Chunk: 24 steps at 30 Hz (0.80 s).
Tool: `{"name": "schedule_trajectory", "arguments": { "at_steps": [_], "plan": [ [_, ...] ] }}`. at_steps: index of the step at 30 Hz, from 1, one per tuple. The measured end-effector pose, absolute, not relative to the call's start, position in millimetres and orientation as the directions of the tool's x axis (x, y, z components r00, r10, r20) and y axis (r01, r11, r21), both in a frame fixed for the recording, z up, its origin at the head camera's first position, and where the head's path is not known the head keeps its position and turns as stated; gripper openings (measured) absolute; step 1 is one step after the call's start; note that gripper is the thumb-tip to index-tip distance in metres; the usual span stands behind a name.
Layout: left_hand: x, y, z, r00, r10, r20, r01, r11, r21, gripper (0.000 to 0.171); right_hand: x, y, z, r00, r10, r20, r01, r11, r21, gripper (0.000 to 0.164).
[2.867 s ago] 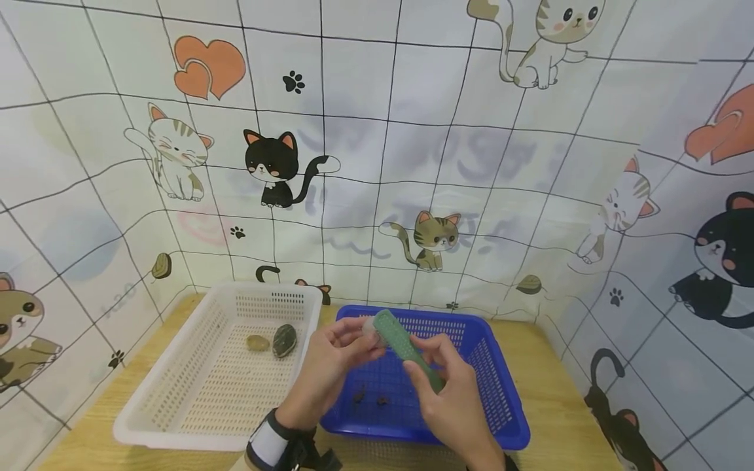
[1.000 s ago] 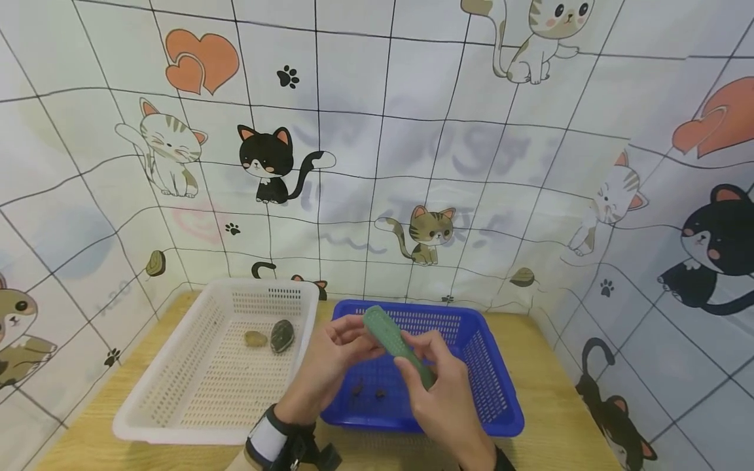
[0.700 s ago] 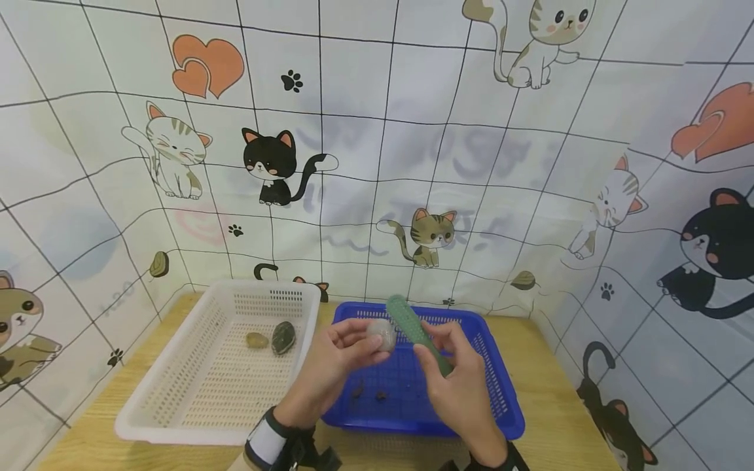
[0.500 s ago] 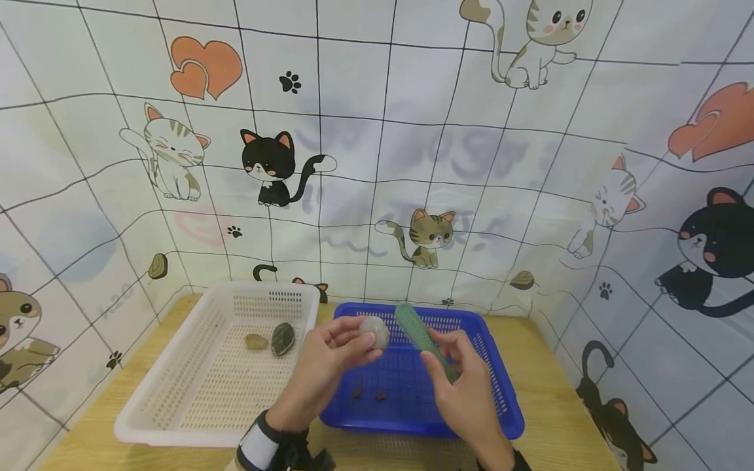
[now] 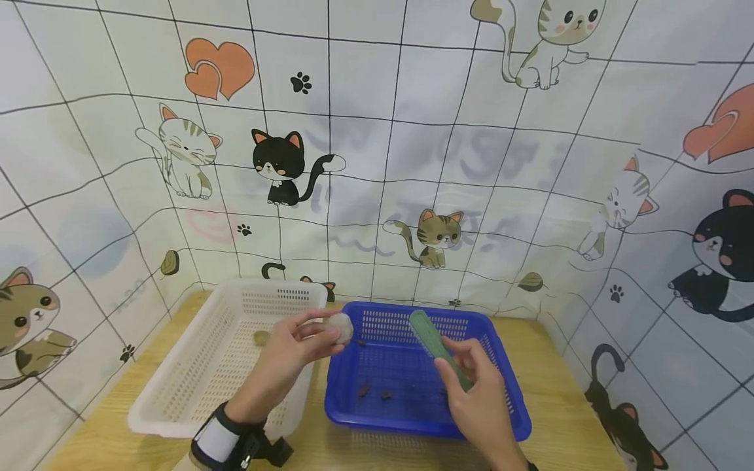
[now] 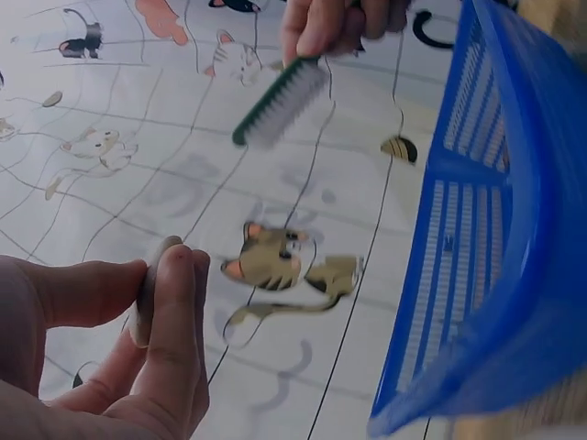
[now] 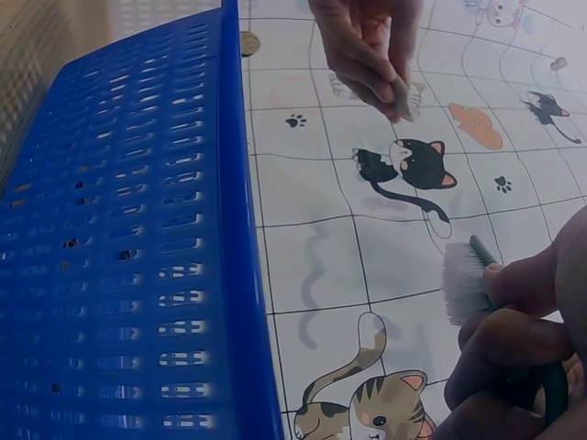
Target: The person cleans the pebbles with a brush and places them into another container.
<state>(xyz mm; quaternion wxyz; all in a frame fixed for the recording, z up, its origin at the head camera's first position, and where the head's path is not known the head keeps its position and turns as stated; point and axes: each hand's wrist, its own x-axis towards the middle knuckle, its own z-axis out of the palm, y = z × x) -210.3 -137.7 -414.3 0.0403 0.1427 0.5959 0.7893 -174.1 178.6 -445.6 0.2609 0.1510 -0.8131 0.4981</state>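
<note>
Between thumb and fingers, my left hand (image 5: 294,343) pinches a pale grey stone (image 5: 341,328), flat and rounded, held up near the gap between the two baskets. In the left wrist view the stone (image 6: 147,291) shows edge-on. My right hand (image 5: 477,386) grips a green brush (image 5: 432,338) by its handle, over the blue basket (image 5: 427,428). White bristles (image 7: 465,282) show on the brush's underside in the right wrist view. Brush and stone are well apart. A yellowish stone (image 5: 261,337) lies in the white basket (image 5: 177,428), partly behind my left hand.
Both baskets stand side by side on a wooden table (image 5: 565,405). Several small dark bits (image 5: 386,394) lie on the blue basket's floor. A cat-printed sheet (image 5: 365,163) hangs behind and around the table.
The brush was over the stone earlier; my right hand has drawn it off to the right. My left hand has moved left with the stone, now covering the dark stone in the white basket.
</note>
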Motion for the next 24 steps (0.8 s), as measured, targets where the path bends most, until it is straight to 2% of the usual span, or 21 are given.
{"name": "schedule_trajectory", "arguments": {
  "at_steps": [7,13,20,24],
  "plan": [
    [-219.9,-175.0,-406.5,-0.972,0.18,0.151,0.137,-0.088,0.987,0.045,-172.2,180.5,-445.3,-0.832,0.013,0.554,-0.488,0.454,-0.745,0.031],
    [-237.2,-200.0,-403.7,-0.98,0.139,0.139,0.164,0.185,0.969,0.041,-172.9,183.8,-446.3,-0.838,0.026,0.545,-0.478,0.449,-0.755,0.03],
    [-264.8,-221.5,-404.4,-0.977,0.179,0.113,0.17,0.343,0.924,0.033,-175.4,187.5,-447.4,-0.826,0.047,0.561,-0.476,0.475,-0.74,0.031],
    [-277.7,-229.1,-410.9,-0.982,0.186,0.042,0.122,0.441,0.889,0.03,-168.3,180.6,-433.5,-0.816,0.063,0.574,-0.478,0.485,-0.732,0.031]
  ]
}}
